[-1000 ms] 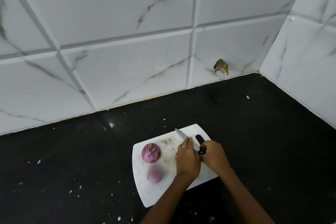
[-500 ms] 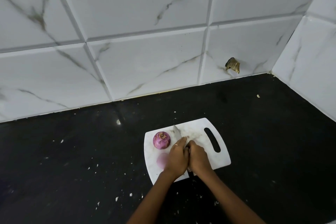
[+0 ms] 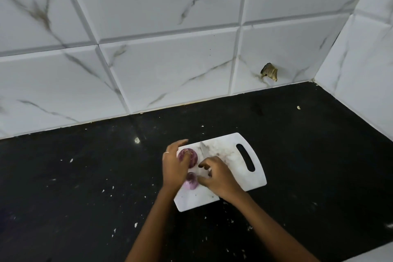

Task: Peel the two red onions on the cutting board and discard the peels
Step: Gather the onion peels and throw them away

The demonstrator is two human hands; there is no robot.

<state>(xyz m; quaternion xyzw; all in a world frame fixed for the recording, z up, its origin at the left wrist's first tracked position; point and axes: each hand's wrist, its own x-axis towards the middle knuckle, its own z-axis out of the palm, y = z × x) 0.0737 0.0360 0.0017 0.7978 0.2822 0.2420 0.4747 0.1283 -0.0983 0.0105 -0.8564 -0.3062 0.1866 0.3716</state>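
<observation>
A: In the head view, what has changed in the last second?

B: The two hands were pressed together over the steel-bladed knife (image 3: 203,150) on the white plastic cutting board (image 3: 231,156). Now they have parted. The left hand (image 3: 174,166) has moved across to the larger dark-purple red onion (image 3: 188,156) at the board's far left, its fingers curling round it. The right hand (image 3: 219,176) hangs just beside the smaller pale-purple red onion (image 3: 191,183), fingers loosely bent; I cannot tell whether it holds the knife handle, which it hides.

A: And the task?

B: Both onions sit on the board, on the black stone table (image 3: 85,176). The larger looks trimmed on top but has its skin on. I'd judge that peeling is about to begin on it; nothing is discarded yet.
</observation>
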